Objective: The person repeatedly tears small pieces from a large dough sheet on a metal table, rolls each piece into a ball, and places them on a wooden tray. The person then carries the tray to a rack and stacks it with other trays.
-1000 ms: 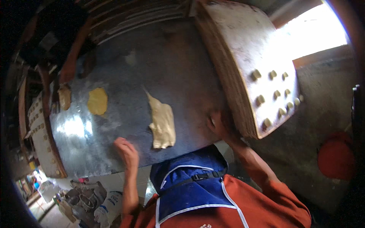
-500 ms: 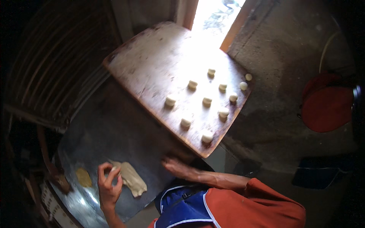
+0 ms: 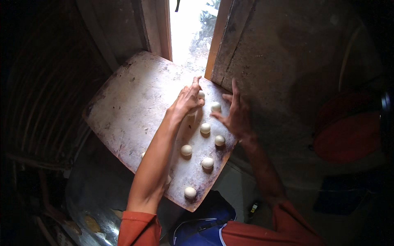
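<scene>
My left hand [image 3: 189,98] reaches over the wooden board [image 3: 131,94], its thumb and fingers curled round a pale dough ball [image 3: 201,94]. Part of another ball shows beneath that hand. To the right, my right hand [image 3: 239,117] has its thumb and fingers spread beside a second dough ball [image 3: 215,107] and holds nothing visible. Several more balls, such as the one at the near corner [image 3: 190,192], sit spaced out on the board's right side. My left forearm partly covers two of them.
A metal-topped table [image 3: 88,184] lies lower left, with a yellowish flat piece [image 3: 92,223] on it. Beyond the board stands a bright opening with a wooden frame [image 3: 213,49]. A red round object [image 3: 349,135] is at the far right.
My left hand has moved from beside the dough slab on the metal table to the board. My right hand has reached to the board's far right edge. The view has shifted.
</scene>
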Demonstrator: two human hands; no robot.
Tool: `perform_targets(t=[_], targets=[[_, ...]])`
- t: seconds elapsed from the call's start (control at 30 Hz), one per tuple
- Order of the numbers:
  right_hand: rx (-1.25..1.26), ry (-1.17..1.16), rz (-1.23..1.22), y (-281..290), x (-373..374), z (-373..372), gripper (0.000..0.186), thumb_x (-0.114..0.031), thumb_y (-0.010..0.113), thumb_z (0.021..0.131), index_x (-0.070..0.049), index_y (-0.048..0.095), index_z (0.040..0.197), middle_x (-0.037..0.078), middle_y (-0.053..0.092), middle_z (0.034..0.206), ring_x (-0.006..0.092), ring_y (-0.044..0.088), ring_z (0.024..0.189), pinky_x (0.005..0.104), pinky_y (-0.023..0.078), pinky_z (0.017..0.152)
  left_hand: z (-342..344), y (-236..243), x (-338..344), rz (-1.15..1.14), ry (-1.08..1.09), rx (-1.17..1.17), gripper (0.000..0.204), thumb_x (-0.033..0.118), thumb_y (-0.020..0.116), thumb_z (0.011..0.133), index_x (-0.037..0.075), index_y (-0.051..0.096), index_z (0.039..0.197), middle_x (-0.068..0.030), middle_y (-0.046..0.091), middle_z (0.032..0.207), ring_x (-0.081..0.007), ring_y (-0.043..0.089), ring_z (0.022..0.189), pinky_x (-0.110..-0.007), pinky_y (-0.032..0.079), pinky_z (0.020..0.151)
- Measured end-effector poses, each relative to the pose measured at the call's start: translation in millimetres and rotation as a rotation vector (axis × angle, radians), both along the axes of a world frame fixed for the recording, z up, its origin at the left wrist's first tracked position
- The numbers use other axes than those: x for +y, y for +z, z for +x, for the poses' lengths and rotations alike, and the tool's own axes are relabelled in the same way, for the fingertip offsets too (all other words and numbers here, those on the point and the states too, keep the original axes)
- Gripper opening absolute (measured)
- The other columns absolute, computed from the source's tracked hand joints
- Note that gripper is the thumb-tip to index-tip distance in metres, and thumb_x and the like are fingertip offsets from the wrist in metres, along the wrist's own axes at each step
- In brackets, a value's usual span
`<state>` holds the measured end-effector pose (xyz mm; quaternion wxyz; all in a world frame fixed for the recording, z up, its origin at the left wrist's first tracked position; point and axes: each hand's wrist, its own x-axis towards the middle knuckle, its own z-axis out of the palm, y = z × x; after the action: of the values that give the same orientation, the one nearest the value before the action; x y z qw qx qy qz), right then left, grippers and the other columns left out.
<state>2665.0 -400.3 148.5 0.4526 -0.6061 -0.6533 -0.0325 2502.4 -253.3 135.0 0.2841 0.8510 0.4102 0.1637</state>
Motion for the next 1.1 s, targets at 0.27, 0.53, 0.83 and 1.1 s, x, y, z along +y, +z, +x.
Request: perform_targets(t=[0.27, 0.53, 0.83, 1.1], targets=[[0.518, 0.187, 0.049, 66.1, -104.6, -94.5, 0.098, -0.031, 0.083, 0.089, 0.001, 0.022, 0.159, 0.013, 0.066, 0.112, 0.0201, 0.063, 0.102, 0.0359, 0.047, 0.096, -233.1, 50.9, -232.7, 0.056, 0.587, -0.639, 0.053, 0.003, 0.065, 0.089, 0.004, 0.054, 0.141, -0.0144, 0.062, 0.139, -0.0252, 0.056, 0.133, -0.042, 0.045, 0.110], [0.449, 1.370, -0.829, -1.3, -206.4, -253.8, 0.038, -0.015, 0.082, 0.087, -0.001, 0.066, 0.118, 0.011, 0.069, 0.091, 0.0271, 0.065, 0.079, 0.0392, 0.050, 0.069, -312.5, -96.3, -547.4, -0.197, 1.693, -0.171, 0.028, 0.009, 0.078, 0.090, 0.001, 0.064, 0.113, -0.0087, 0.065, 0.093, -0.0192, 0.066, 0.086, -0.034, 0.055, 0.077], [0.643, 0.974, -1.922, -160.1, -287.6, -366.1, 0.046, -0.036, 0.054, 0.109, 0.007, 0.065, 0.122, 0.014, 0.073, 0.107, 0.0196, 0.067, 0.103, 0.0347, 0.054, 0.091, -304.6, -124.0, -551.6, 0.103, 1.551, -0.244, 0.028, 0.001, 0.075, 0.082, 0.003, 0.071, 0.109, -0.0155, 0.071, 0.101, -0.0350, 0.071, 0.088, -0.042, 0.058, 0.075], [0.109, 1.049, -1.491, -130.6, -331.0, -408.4, 0.034, -0.032, 0.058, 0.107, 0.002, 0.062, 0.104, 0.014, 0.068, 0.078, 0.0288, 0.068, 0.072, 0.0458, 0.052, 0.065, -356.9, -94.6, -632.0, -0.923, 1.410, -1.128, 0.049, 0.039, 0.048, 0.110, -0.003, 0.071, 0.121, -0.0164, 0.077, 0.111, -0.0208, 0.075, 0.097, -0.035, 0.059, 0.089]])
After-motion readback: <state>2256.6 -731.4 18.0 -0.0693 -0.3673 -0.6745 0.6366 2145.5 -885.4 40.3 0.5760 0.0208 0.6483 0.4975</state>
